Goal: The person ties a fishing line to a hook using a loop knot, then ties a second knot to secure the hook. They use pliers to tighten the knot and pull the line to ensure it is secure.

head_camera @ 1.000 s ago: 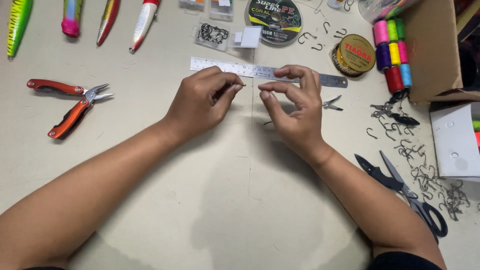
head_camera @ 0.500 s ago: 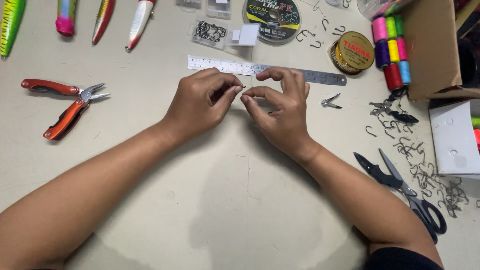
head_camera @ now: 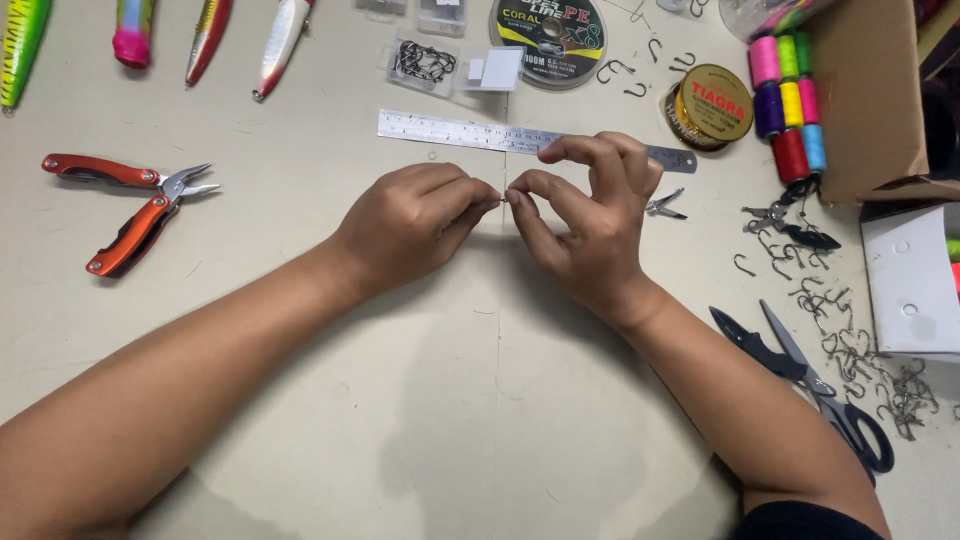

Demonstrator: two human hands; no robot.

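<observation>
My left hand (head_camera: 420, 222) and my right hand (head_camera: 585, 225) meet at the middle of the table, fingertips touching. Both pinch a tiny metal piece (head_camera: 503, 200) between thumb and forefinger; it is too small to tell what it is. A thin line seems to run up from it toward the steel ruler (head_camera: 450, 131), which lies just beyond my hands. A small metal clip (head_camera: 664, 205) lies right of my right hand.
Orange-handled pliers (head_camera: 130, 205) lie at the left. Fishing lures (head_camera: 205, 40) line the top left. Line spools (head_camera: 548, 30), a gold tin (head_camera: 712, 105), coloured thread spools (head_camera: 790, 100) and a cardboard box (head_camera: 865, 90) sit top right. Black scissors (head_camera: 810, 385) and several loose hooks (head_camera: 850, 340) lie at the right.
My hands have drawn closer together until the fingertips touch, and my right hand has shifted left toward the left hand. The view has moved slightly.
</observation>
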